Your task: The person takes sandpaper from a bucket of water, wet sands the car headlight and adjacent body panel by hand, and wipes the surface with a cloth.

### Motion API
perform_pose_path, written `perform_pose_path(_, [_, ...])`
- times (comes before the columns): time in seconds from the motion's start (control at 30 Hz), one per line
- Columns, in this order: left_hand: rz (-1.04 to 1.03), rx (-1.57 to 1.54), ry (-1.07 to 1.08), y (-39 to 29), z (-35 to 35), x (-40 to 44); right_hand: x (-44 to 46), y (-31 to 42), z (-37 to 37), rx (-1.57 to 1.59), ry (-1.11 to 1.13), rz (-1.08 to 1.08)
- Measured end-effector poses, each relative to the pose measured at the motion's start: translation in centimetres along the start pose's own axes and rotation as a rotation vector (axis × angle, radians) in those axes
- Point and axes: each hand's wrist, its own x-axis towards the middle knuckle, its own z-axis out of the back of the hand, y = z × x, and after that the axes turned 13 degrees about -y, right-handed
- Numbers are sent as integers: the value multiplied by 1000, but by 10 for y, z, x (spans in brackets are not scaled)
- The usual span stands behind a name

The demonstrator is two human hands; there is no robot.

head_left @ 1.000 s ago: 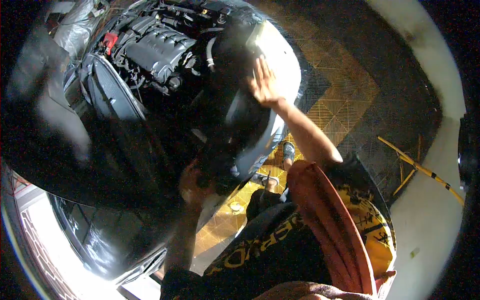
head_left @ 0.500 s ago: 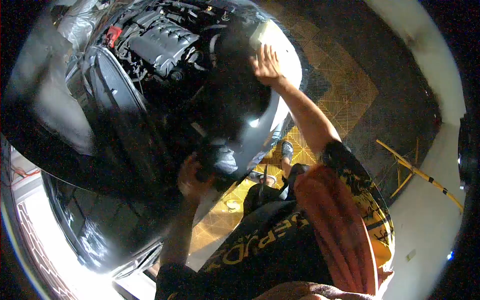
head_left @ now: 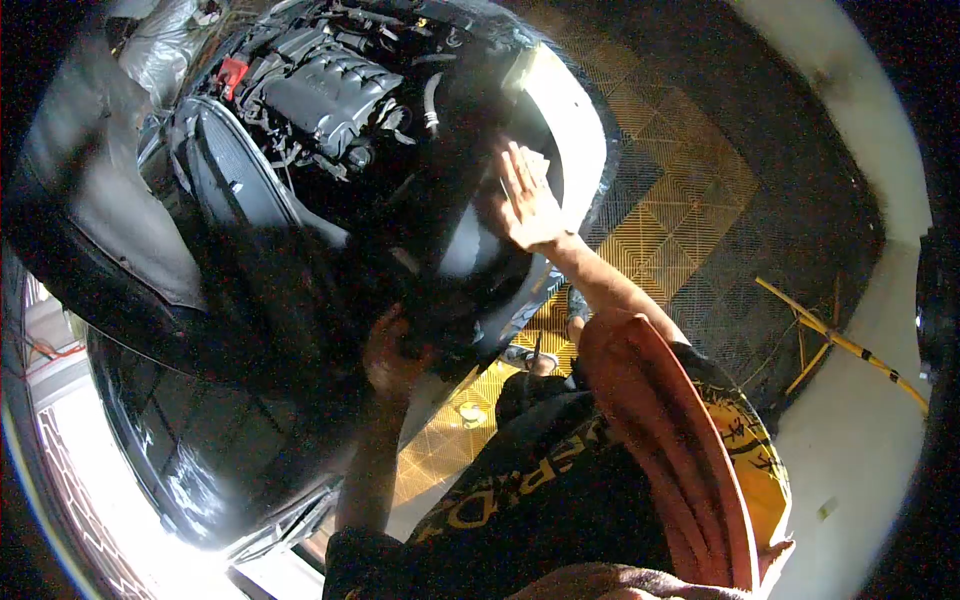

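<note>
My right hand point(head_left: 530, 208) lies with its fingers stretched out on the glossy dark front fender point(head_left: 470, 245) of a car, below the bright headlight point(head_left: 525, 70). A small whitish patch shows beside its fingertips; whether it is an object or a reflection is unclear. Lower on the same bodywork, my left hand point(head_left: 395, 355) rests in deep shadow near the fender's rear end. Its fingers are too dark to make out, as is anything under them.
The open engine bay shows an engine cover point(head_left: 325, 95) and a red part point(head_left: 232, 77). The raised hood point(head_left: 110, 200) is at the left. A reddish cloth point(head_left: 665, 440) hangs over my shirt. Yellow-black bars point(head_left: 835, 335) stand on the floor point(head_left: 670, 190) at the right.
My right hand has slid away from the headlight, down the fender toward my body. My left hand has stayed in nearly the same place.
</note>
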Motion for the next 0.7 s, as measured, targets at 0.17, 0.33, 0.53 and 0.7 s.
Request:
perform_pose_path(0.17, [44, 71, 76, -20, 10, 3, 48, -85, -32, -506, -328, 403])
perform_pose_path(0.33, [-88, 35, -95, -8, -2, -1, -29, 34, -2, -25, 79, 0])
perform_pose_path(0.53, [80, 51, 109, -20, 10, 9, 42, -46, -5, -608, -232, 495])
perform_pose_path(0.7, [0, 82, 1, -14, 3, 6, -8, 7, 3, 26, -39, 41])
